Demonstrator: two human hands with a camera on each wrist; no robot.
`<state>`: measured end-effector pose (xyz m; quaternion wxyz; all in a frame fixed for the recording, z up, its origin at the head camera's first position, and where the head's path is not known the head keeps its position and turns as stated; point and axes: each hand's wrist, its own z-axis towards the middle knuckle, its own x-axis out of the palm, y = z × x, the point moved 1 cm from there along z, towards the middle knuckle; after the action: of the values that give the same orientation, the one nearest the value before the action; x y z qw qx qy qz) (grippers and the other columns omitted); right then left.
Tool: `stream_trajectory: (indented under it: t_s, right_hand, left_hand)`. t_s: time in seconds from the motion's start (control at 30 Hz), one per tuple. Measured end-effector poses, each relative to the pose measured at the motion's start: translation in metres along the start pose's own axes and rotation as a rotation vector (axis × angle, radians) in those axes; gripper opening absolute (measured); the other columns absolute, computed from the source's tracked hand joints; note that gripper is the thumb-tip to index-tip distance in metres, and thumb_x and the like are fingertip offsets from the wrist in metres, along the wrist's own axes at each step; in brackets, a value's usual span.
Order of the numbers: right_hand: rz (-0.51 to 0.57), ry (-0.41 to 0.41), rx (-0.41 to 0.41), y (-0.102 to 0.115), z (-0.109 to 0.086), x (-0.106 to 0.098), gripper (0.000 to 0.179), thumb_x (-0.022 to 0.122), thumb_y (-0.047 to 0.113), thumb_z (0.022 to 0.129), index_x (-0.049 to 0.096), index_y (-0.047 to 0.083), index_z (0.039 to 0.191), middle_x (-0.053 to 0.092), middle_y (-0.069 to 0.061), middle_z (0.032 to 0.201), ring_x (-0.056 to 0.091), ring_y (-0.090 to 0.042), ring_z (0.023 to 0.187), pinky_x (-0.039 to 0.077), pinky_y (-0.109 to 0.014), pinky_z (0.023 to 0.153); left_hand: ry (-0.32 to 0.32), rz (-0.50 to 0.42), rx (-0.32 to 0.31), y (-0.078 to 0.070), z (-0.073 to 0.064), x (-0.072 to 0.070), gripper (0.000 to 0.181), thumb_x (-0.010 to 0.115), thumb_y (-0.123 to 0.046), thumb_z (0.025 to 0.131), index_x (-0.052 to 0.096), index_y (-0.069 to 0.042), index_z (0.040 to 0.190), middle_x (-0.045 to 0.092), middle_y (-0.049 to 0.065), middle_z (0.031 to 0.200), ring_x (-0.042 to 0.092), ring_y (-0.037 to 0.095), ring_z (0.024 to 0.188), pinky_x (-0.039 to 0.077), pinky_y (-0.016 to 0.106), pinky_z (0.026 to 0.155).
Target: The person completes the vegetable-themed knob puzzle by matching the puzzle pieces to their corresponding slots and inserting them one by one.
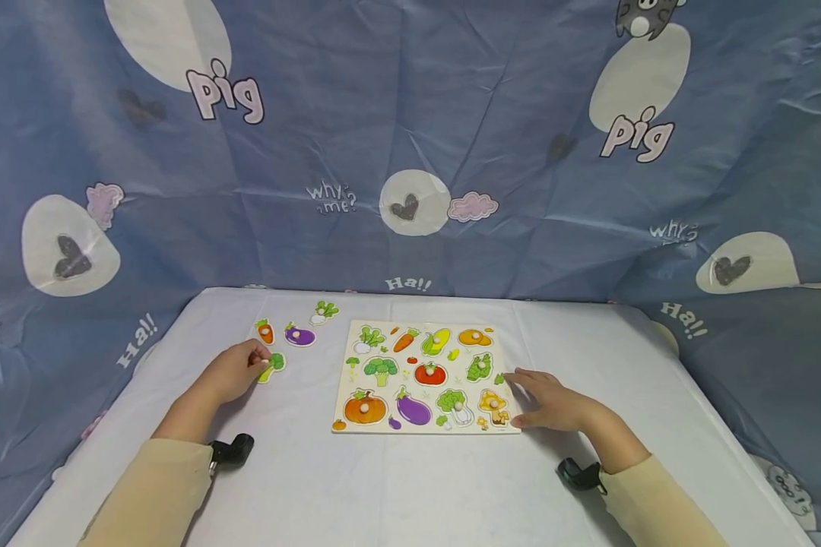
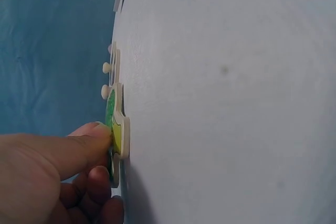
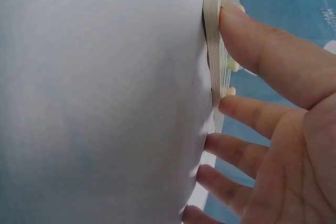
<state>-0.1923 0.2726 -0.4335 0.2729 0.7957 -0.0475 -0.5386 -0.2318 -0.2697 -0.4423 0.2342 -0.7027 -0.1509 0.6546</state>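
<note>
At the left of the table, my left hand point(image 1: 232, 371) pinches the broccoli puzzle piece point(image 1: 274, 366) between thumb and forefinger. In the left wrist view, the broccoli piece point(image 2: 117, 135) shows its wooden edge close to the white tabletop, and the fingers hide its knob. Behind that hand lie a carrot piece point(image 1: 265, 332), an eggplant piece point(image 1: 302, 337) and a white radish piece point(image 1: 324, 313). My right hand point(image 1: 550, 401), fingers spread, rests at the right edge of the vegetable puzzle board point(image 1: 417, 434). In the right wrist view its thumb and forefinger touch the board's edge point(image 3: 212, 30).
Several knobbed pieces sit in the board, among them a pumpkin point(image 1: 356, 411), a tomato point(image 1: 424, 377) and a corn point(image 1: 439, 341). A white cloth point(image 1: 424, 494) covers the table. Behind it hangs a blue printed curtain point(image 1: 356, 258).
</note>
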Motion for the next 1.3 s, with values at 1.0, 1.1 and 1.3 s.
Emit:
stream_trajectory:
  t_s: [1.0,1.1,1.3]
  right_hand:
    - [-0.019,0.008,0.007,0.002,0.003,-0.003,0.089,0.082,0.041,0.081,0.04,0.01,0.153,0.028,-0.025,0.158,0.02,-0.047,0.145,0.022,-0.067,0.11]
    - [-0.019,0.009,0.003,0.002,0.003,-0.003,0.088,0.082,0.041,0.081,0.04,0.01,0.153,0.028,-0.025,0.158,0.02,-0.048,0.145,0.023,-0.067,0.11]
    - [-0.026,0.015,0.007,0.002,0.003,-0.002,0.088,0.081,0.041,0.082,0.04,0.009,0.153,0.028,-0.026,0.158,0.021,-0.048,0.144,0.023,-0.067,0.11]
  left_hand:
    - [0.021,-0.064,0.168,-0.089,0.005,0.012,0.003,0.062,-0.008,0.098,0.062,-0.006,0.1,0.057,0.003,0.087,0.051,0.018,0.077,0.042,0.035,0.07]
    - [0.034,-0.071,0.166,-0.096,0.008,0.018,0.003,0.062,-0.008,0.099,0.062,-0.007,0.101,0.057,0.003,0.086,0.051,0.018,0.075,0.043,0.035,0.069]
    - [0.042,-0.096,0.137,-0.106,0.016,0.034,0.003,0.062,-0.008,0.098,0.061,-0.006,0.101,0.056,0.003,0.086,0.051,0.018,0.077,0.043,0.034,0.07]
